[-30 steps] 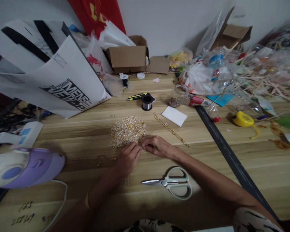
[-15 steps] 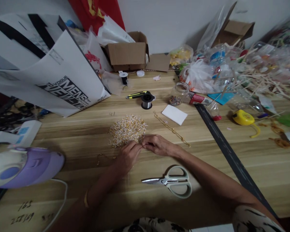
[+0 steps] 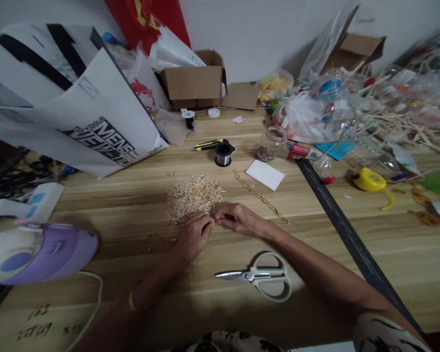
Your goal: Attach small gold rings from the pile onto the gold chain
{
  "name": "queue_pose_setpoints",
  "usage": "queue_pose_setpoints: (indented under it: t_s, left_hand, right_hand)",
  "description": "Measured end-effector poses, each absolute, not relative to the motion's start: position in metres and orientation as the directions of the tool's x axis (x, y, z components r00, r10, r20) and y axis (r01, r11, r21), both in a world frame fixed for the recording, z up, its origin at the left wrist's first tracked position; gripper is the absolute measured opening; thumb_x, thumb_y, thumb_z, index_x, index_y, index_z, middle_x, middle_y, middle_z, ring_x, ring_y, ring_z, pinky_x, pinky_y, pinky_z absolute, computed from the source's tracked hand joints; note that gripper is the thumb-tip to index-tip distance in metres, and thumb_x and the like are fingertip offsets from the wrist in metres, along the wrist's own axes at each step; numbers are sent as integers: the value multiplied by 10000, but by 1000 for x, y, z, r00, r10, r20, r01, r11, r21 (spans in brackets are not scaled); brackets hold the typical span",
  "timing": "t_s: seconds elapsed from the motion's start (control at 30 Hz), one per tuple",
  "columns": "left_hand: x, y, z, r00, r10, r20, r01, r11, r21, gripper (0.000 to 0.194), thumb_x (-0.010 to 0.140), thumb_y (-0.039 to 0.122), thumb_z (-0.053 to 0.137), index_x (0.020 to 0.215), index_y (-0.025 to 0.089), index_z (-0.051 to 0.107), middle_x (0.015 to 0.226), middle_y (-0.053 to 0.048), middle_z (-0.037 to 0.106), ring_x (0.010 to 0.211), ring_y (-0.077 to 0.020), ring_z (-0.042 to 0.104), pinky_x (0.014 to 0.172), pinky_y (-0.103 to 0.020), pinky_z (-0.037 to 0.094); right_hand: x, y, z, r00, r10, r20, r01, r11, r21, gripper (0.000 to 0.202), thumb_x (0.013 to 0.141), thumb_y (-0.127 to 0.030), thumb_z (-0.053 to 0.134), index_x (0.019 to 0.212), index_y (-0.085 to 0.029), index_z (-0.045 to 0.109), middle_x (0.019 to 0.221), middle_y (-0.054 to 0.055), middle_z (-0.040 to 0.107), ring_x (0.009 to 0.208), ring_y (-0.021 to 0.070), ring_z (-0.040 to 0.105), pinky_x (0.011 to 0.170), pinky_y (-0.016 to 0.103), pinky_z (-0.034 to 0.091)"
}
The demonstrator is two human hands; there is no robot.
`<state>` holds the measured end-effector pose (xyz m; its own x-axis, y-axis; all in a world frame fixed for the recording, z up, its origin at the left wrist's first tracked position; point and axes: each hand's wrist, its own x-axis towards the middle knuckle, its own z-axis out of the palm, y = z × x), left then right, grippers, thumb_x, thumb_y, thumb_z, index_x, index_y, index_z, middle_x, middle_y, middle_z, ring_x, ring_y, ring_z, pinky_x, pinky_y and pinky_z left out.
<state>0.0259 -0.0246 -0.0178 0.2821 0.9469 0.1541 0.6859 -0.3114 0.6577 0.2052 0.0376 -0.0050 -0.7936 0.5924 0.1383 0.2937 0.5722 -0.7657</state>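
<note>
Fingertips meeting, my left hand [image 3: 195,235] and my right hand [image 3: 240,218] are both closed in a pinch just in front of a pile of gold and clear beads [image 3: 194,195]. What they pinch is mostly hidden; a tiny gold bit shows between the fingertips. A thin beaded strand [image 3: 161,238] lies left of my left hand and seems to run under it. Beyond my right hand a gold chain [image 3: 260,196] is stretched on the table. Scissors [image 3: 256,276] with pale handles lie closer to me, blades pointing left.
Behind the pile are a wire spool [image 3: 223,154], a utility knife [image 3: 208,144], a jar of beads [image 3: 271,143] and a white card [image 3: 265,174]. A purple and white appliance [image 3: 51,254] stands left, below a big paper bag [image 3: 106,117]. A yellow tape measure [image 3: 369,179] lies right.
Both hands stay in almost the same place with fingertips together. My left fingers have shifted very slightly; the things on the table have not moved.
</note>
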Motion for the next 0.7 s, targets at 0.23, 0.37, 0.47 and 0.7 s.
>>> queue_pose_setpoints:
  t_s: [0.23, 0.37, 0.47, 0.7]
  left_hand:
    - [23, -19, -25, 186, 982, 42, 568, -142, 810, 153, 803, 205, 488, 710, 161, 601, 710, -15, 621, 693, -142, 559, 682, -245, 426]
    - [22, -19, -27, 171, 985, 26, 517, -112, 848, 151, 792, 213, 495, 713, 157, 610, 707, -16, 628, 688, -145, 564, 671, -242, 425]
    - [22, -19, -25, 160, 987, 13, 517, -95, 851, 145, 782, 206, 502, 703, 150, 609, 700, -19, 629, 688, -148, 564, 663, -241, 419]
    - [23, -18, -22, 160, 987, -4, 536, -84, 840, 146, 780, 213, 513, 713, 142, 622, 701, -25, 639, 680, -151, 568, 653, -245, 421]
  right_hand:
    - [204, 37, -8, -787, 567, 244, 202, 610, -766, 77, 834, -109, 525, 870, -142, 584, 777, 21, 573, 699, 113, 525, 652, 209, 400]
    - [202, 36, -9, -786, 554, 273, 205, 652, -730, 85, 854, -129, 499, 903, -145, 566, 791, 30, 572, 707, 121, 528, 658, 217, 414]
    - [202, 36, -11, -800, 517, 304, 186, 696, -694, 98, 882, -152, 463, 899, -147, 560, 808, 48, 580, 750, 137, 537, 698, 237, 425]
    - [203, 36, -15, -822, 472, 318, 188, 753, -631, 167, 921, -190, 400, 913, -157, 564, 850, 70, 572, 812, 156, 540, 739, 262, 434]
